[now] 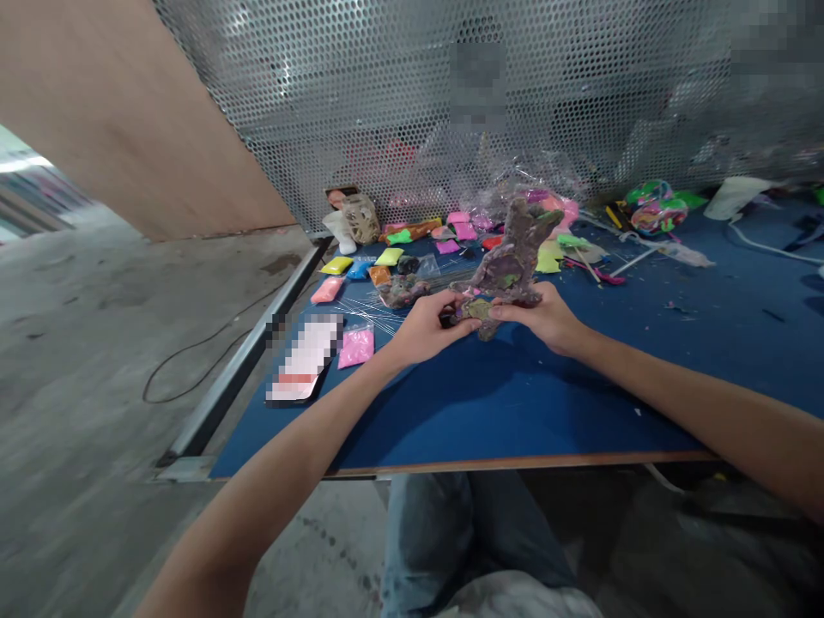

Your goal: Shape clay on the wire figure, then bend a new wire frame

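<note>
A lumpy grey-brown clay figure [511, 249] with two upright points at its top is held above the blue table [451, 421]. My left hand [428, 329] is closed on the lower left part of the figure, thumb and fingers pinching it. On its lower right side, my right hand [544, 319] grips the same figure. Greenish patches show on its middle and lower part. Behind my left hand lies a lump of similar mottled clay [402, 292], with thin clear sticks [364, 313] beside it.
A phone [305, 359] and a pink packet [356, 347] lie at the left. Farther back are colourful clay packets [390, 257], plastic bags and a multicoloured bundle [657, 210]. A perforated metal panel [386, 94] stands behind the table. A white cable [772, 249] runs at right.
</note>
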